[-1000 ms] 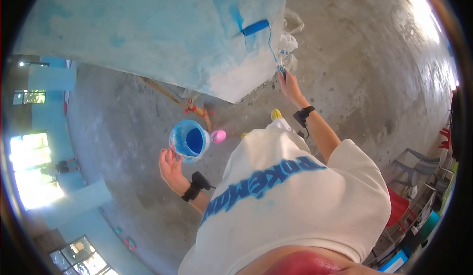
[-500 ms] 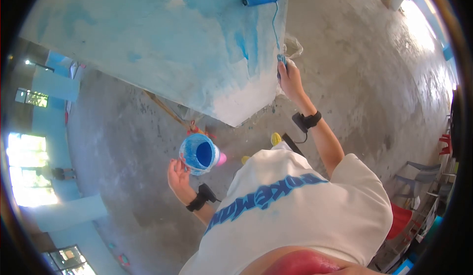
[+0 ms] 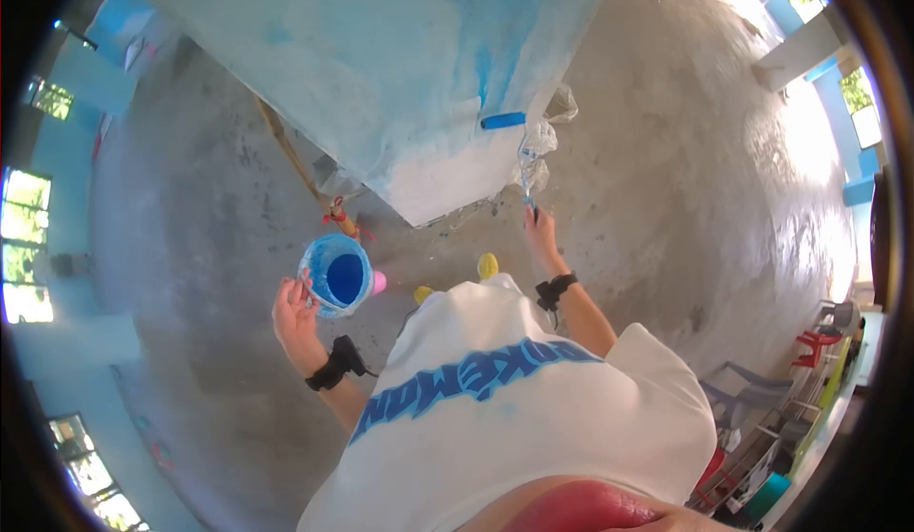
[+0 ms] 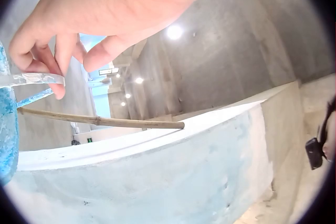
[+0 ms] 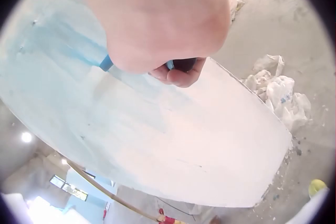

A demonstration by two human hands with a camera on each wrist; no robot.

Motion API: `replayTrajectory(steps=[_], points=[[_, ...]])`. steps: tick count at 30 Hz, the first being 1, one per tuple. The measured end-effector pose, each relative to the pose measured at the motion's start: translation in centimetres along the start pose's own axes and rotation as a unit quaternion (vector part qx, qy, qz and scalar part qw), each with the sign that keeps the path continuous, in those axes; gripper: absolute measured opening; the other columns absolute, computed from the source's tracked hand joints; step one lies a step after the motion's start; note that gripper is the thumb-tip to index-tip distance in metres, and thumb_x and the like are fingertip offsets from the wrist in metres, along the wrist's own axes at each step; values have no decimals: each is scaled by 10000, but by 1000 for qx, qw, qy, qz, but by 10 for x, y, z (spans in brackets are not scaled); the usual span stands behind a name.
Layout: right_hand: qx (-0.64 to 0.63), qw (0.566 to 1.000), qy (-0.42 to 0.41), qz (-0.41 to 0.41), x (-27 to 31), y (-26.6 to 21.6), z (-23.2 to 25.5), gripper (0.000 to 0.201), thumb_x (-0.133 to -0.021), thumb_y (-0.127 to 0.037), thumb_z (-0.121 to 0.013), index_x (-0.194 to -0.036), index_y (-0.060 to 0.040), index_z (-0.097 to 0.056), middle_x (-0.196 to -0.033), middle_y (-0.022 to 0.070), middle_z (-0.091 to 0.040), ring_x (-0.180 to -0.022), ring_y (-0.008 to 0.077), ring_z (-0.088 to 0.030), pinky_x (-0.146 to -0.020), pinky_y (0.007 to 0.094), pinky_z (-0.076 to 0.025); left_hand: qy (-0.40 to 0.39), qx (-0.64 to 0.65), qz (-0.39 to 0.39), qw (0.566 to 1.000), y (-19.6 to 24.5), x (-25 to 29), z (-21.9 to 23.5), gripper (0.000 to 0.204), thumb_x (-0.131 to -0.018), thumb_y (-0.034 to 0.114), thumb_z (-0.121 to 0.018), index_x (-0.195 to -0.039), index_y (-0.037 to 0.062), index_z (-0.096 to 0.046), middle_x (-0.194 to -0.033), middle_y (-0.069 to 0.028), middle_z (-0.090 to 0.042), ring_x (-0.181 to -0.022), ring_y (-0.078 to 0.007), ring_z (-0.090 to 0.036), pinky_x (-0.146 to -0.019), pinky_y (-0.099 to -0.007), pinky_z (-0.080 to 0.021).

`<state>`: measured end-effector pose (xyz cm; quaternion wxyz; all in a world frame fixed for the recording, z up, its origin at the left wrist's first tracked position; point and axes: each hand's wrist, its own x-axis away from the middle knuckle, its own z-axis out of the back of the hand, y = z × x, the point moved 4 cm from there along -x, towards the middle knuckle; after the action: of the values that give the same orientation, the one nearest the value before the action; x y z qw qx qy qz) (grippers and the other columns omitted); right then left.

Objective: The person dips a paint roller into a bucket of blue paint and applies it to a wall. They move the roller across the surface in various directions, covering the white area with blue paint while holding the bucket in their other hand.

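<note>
My right hand (image 3: 543, 237) grips the dark handle of a paint roller, whose blue sleeve (image 3: 503, 120) lies against the wall (image 3: 447, 180) near its right edge. In the right wrist view the curled fingers of that hand (image 5: 168, 29) surround the handle, and part of the blue roller (image 5: 106, 63) shows beside the wrist. Blue streaks run above the roller; the wall's lower part is whiter. My left hand (image 3: 299, 327) holds a paint-smeared bucket (image 3: 324, 246) with dark blue paint inside. Seen from the left wrist, its fingers (image 4: 58, 50) are curled round the bucket's pale handle strip (image 4: 31, 79).
A bamboo pole (image 3: 286, 146) with red ties leans behind the bucket. Crumpled clear plastic (image 3: 539, 141) lies by the wall's right edge. A pink object (image 3: 380, 282) is beside the bucket, yellow footwear (image 3: 487, 265) below. Chairs (image 3: 743, 394) stand at the right.
The roller has moved down the wall, after first going up, and my right hand has come lower with it. The head view has shifted; my left hand still holds the bucket.
</note>
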<state>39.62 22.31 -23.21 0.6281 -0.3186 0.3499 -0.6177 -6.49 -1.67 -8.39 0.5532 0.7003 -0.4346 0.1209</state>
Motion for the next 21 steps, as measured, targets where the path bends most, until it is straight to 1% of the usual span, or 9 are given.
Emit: replayTrajectory(steps=[2, 3, 5, 8, 11, 12, 18, 19, 21], points=[[-7, 998, -40, -41, 6, 1, -11, 358, -974, -294, -520, -860, 39, -580, -640, 224, -544, -576, 329, -556, -580, 416, -439, -5, -3, -3, 1000, 0, -1, 4, 342, -900, 136, -590, -1191, 28, -444, -1162, -181, -647, -1020, -196, -562, -812, -350, -389], [-1, 998, -45, -36, 5, 0, -17, 358, -974, -294, -520, -860, 39, -580, -640, 224, -544, -576, 329, -556, -580, 416, -439, -1, 5, -1, 1000, 0, 2, 4, 342, -900, 136, -590, -1191, 28, -444, -1162, -181, -647, -1020, -196, -562, -812, -350, -389], [11, 999, -32, -13, 0, -7, -27, 378, -983, -302, -501, -832, 38, -570, -618, 168, -562, -540, 263, -541, -551, 403, -433, 9, -19, -19, 1000, 3, 6, 1, 336, -891, 128, -590, -1180, 24, -452, -1140, -178, -654, -974, -192, -577, -795, -345, -396], [-17, 999, -21, 19, -14, -41, -25, 369, -989, -283, -490, -852, 52, -565, -621, 182, -565, -538, 280, -538, -550, 401, -426, -4, 1, -3, 1000, 2, 1, 5, 404, -868, 127, -609, -1223, 101, -419, -1132, -143, -648, -986, -195, -575, -842, -372, -392], [-36, 998, 31, 51, -34, -80, -11, 372, -997, -270, -479, -859, 68, -554, -604, 172, -543, -527, 252, -512, -540, 403, -409, 5, 8, -11, 1000, 1, 1, 7, 407, -867, 131, -612, -1223, 90, -418, -1152, -155, -636, -1002, -200, -569, -844, -375, -393], [-38, 997, 36, 55, -40, -101, 0, 372, -997, -270, -479, -859, 68, -554, -604, 172, -543, -527, 252, -512, -540, 403, -409, 31, 7, -34, 999, 3, 9, -2, 311, -881, 98, -574, -1164, 20, -469, -1098, -197, -656, -888, -187, -599, -780, -355, -407], [-71, 991, 83, 81, -90, -221, 95, 306, -1018, -249, -438, -898, 14, -537, -582, 83, -481, -518, 160, -468, -509, 359, -390, 1, 12, -9, 1000, -1, -2, 4, 338, -868, 111, -596, -1177, 76, -460, -1096, -169, -658, -923, -191, -597, -806, -364, -399], [-66, 988, 95, 98, -93, -230, 105, 310, -1018, -251, -438, -890, 14, -536, -583, 80, -477, -516, 158, -459, -510, 357, -389, -24, 10, 7, 1000, -1, -3, 3, 386, -865, 131, -617, -1209, 118, -441, -1112, -149, -654, -961, -194, -590, -847, -375, -383], [-62, 990, 91, 89, -97, -233, 110, 317, -1018, -255, -439, -891, 17, -542, -594, 89, -482, -528, 163, -469, -519, 360, -393, -22, 10, 3, 1000, -1, -1, 0, 354, -871, 119, -596, -1192, 84, -449, -1100, -155, -662, -931, -191, -595, -800, -363, -392]])
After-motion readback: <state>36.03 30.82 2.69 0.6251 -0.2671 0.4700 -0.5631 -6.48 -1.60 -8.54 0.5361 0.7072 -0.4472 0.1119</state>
